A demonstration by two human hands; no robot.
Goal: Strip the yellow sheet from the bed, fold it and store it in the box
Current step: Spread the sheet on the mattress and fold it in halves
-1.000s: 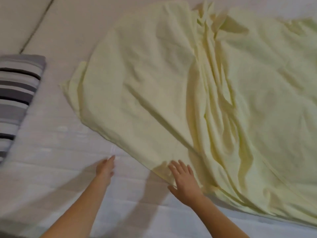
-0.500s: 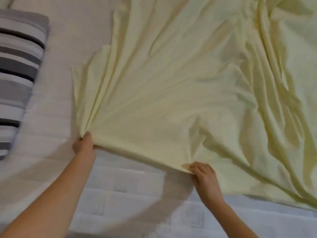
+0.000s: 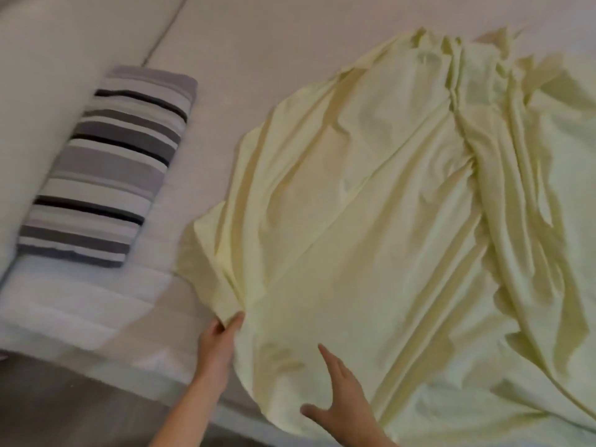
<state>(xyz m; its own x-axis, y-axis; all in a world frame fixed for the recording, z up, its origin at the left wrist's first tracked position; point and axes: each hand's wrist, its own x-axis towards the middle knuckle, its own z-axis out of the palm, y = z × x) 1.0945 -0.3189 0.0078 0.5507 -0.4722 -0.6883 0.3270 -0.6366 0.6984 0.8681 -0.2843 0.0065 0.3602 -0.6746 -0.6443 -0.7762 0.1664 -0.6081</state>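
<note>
The pale yellow sheet (image 3: pixel 371 221) lies loose and wrinkled over the right and middle of the bare mattress (image 3: pixel 258 59), bunched into long folds on the right. Its near edge hangs over the front of the bed. My left hand (image 3: pixel 219 346) pinches the sheet's near left edge between thumb and fingers. My right hand (image 3: pixel 338 401) lies flat on the sheet near the front edge, fingers spread and nothing in its grasp. No box is in view.
A grey, black and white striped pillow (image 3: pixel 106 169) lies at the left on the mattress beside a pale headboard or wall (image 3: pixel 48 59). The mattress's front edge (image 3: pixel 96 356) runs across the lower left, with dark floor (image 3: pixel 64 414) below it.
Both hands have drawn the sheet's near edge toward me over the bed's front. My right hand has let go and now rests flat on the cloth; the left still pinches the edge.
</note>
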